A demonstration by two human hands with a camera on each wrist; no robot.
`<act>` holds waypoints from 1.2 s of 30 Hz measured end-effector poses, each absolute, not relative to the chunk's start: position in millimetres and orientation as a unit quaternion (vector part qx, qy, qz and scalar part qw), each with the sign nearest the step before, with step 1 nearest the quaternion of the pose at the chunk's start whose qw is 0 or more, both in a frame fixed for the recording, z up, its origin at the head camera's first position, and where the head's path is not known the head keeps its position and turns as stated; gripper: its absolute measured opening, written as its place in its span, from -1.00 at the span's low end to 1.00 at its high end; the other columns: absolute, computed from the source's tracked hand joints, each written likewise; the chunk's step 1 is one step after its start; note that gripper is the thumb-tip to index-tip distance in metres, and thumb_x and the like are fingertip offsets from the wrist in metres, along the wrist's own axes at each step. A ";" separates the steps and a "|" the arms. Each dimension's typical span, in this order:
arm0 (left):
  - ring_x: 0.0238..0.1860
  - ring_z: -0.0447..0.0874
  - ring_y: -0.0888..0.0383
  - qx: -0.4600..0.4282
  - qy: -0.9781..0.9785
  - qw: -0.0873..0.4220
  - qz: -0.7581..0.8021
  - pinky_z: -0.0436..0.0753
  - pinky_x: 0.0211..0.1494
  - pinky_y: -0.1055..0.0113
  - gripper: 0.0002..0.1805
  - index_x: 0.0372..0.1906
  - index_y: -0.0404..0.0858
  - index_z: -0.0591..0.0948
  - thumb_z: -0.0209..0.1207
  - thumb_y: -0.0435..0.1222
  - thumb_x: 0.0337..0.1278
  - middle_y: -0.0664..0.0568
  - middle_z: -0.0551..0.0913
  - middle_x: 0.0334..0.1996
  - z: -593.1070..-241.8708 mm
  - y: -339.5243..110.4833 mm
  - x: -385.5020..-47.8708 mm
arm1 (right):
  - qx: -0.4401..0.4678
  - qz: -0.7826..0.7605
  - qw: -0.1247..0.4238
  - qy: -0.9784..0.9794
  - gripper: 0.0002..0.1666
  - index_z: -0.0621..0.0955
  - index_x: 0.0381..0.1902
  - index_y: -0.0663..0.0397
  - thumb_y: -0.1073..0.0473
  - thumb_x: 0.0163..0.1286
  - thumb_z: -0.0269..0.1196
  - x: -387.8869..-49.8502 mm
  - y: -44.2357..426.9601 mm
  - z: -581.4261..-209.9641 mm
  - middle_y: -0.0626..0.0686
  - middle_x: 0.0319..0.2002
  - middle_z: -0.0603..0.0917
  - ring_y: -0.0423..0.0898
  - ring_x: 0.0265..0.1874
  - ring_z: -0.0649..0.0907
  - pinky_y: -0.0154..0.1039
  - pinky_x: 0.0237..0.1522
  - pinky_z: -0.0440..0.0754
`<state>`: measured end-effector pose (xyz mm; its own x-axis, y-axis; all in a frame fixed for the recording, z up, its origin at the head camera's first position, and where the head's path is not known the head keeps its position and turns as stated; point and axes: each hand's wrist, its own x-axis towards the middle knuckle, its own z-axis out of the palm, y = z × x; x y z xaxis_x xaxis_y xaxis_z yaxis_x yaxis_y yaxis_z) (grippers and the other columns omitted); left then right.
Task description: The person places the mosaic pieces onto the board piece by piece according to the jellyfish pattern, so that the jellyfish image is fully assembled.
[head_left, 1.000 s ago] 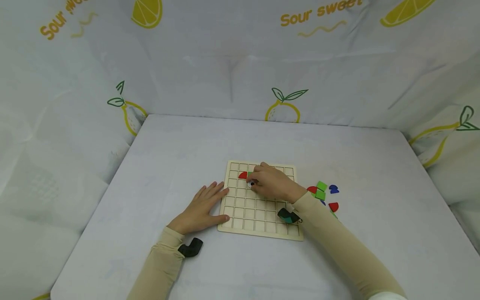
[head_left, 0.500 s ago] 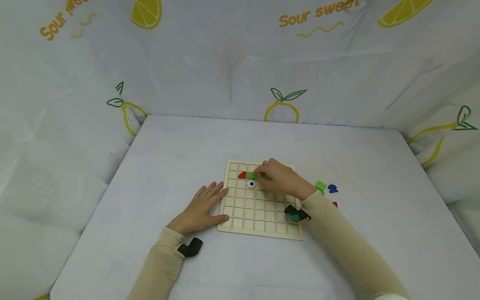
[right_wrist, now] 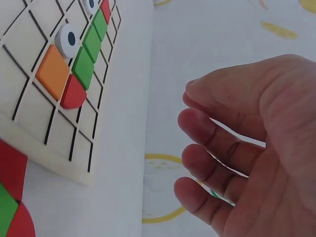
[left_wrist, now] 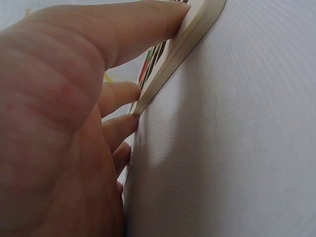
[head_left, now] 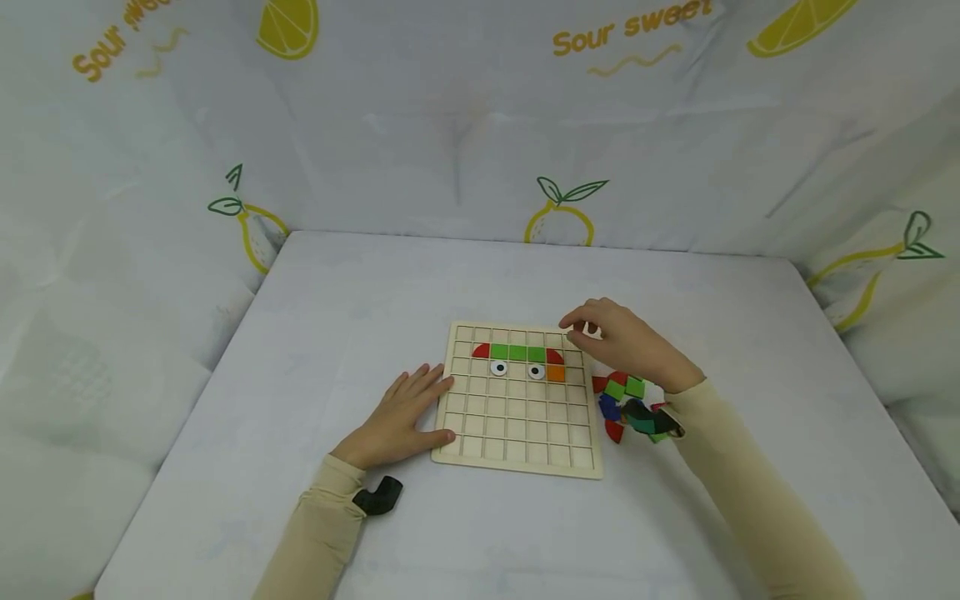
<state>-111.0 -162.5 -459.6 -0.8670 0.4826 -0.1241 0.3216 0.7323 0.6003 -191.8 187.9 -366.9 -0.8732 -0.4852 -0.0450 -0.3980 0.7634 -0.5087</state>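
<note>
The left hand (head_left: pixel 401 421) is resting with spread fingers against the left edge of the wooden grid board (head_left: pixel 517 429), and the right hand (head_left: pixel 630 340) is hovering near the board's far right corner, its fingers loosely bent. In the far part of the board, three green squares (head_left: pixel 517 353) are lying between two rounded red pieces (head_left: pixel 482 351), while two eye pieces (head_left: pixel 498 367) and an orange square (head_left: pixel 556 373) are occupying the next row nearer. Just beside the board's right edge, loose coloured pieces (head_left: pixel 634 387) are lying, partly hidden by a dark wrist device (head_left: pixel 643 418).
</note>
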 end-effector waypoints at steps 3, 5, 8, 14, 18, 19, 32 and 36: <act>0.68 -0.19 -0.09 0.220 0.921 0.135 0.293 -0.21 0.70 -0.10 -0.08 0.60 -0.17 0.19 0.29 0.03 0.24 -0.06 0.00 0.66 -459.0 -163.8 -110.5 | -0.226 -0.244 0.082 0.940 -0.70 0.68 0.11 0.13 0.19 0.50 0.22 -189.1 199.3 -365.0 0.05 -0.09 0.66 -0.01 -0.07 0.53 -0.14 -0.09 0.60; 0.68 -0.20 -0.08 0.220 0.921 0.135 0.292 -0.22 0.71 -0.09 -0.08 0.60 -0.16 0.19 0.29 0.03 0.24 -0.05 -0.01 0.66 -458.8 -164.3 -110.4 | -0.221 -0.238 0.080 0.942 -0.70 0.68 0.11 0.15 0.19 0.49 0.22 -186.8 205.6 -364.8 0.06 -0.10 0.66 0.00 -0.07 0.54 -0.14 -0.10 0.61; 0.69 -0.21 -0.06 0.220 0.920 0.135 0.294 -0.23 0.71 -0.08 -0.08 0.60 -0.15 0.19 0.29 0.03 0.24 -0.03 -0.01 0.66 -459.2 -164.7 -110.7 | -0.210 -0.233 0.078 0.946 -0.70 0.68 0.09 0.17 0.20 0.48 0.23 -183.8 214.0 -365.8 0.07 -0.11 0.67 0.01 -0.08 0.55 -0.14 -0.11 0.62; 0.68 -0.19 -0.09 0.221 0.919 0.133 0.296 -0.22 0.70 -0.10 -0.08 0.59 -0.16 0.20 0.30 0.03 0.23 -0.05 0.01 0.66 -461.3 -164.8 -111.5 | -0.188 -0.230 0.078 0.952 -0.69 0.68 0.10 0.20 0.20 0.47 0.24 -179.8 229.5 -368.9 0.10 -0.10 0.68 0.02 -0.08 0.56 -0.15 -0.13 0.62; 0.68 -0.18 -0.10 0.223 0.918 0.131 0.300 -0.21 0.70 -0.12 -0.09 0.59 -0.17 0.21 0.30 0.03 0.23 -0.07 0.02 0.65 -461.7 -164.4 -111.4 | -0.172 -0.229 0.084 0.954 -0.67 0.68 0.11 0.21 0.19 0.48 0.23 -179.0 241.7 -371.7 0.11 -0.09 0.68 0.04 -0.07 0.56 -0.19 -0.15 0.63; 0.68 -0.19 -0.10 0.223 0.918 0.130 0.301 -0.22 0.70 -0.12 -0.09 0.59 -0.17 0.21 0.29 0.04 0.24 -0.06 0.02 0.65 -462.1 -164.2 -111.5 | -0.167 -0.228 0.086 0.955 -0.66 0.67 0.12 0.21 0.18 0.48 0.23 -178.9 245.0 -372.7 0.11 -0.08 0.68 0.04 -0.07 0.56 -0.20 -0.15 0.63; 0.68 -0.19 -0.10 0.221 0.919 0.132 0.300 -0.22 0.70 -0.12 -0.09 0.59 -0.17 0.22 0.30 0.03 0.24 -0.07 0.03 0.65 -461.0 -162.7 -111.1 | -0.132 -0.223 0.106 0.960 -0.67 0.68 0.10 0.25 0.21 0.49 0.22 -173.9 274.3 -384.4 0.14 -0.08 0.68 0.07 -0.07 0.58 -0.21 -0.16 0.64; 0.68 -0.19 -0.10 0.220 0.920 0.133 0.296 -0.22 0.70 -0.12 -0.09 0.59 -0.18 0.22 0.30 0.03 0.23 -0.07 0.03 0.65 -461.8 -162.7 -111.5 | -0.126 -0.222 0.110 0.961 -0.69 0.69 0.09 0.23 0.21 0.48 0.23 -172.5 278.4 -387.5 0.12 -0.09 0.68 0.06 -0.08 0.57 -0.24 -0.16 0.64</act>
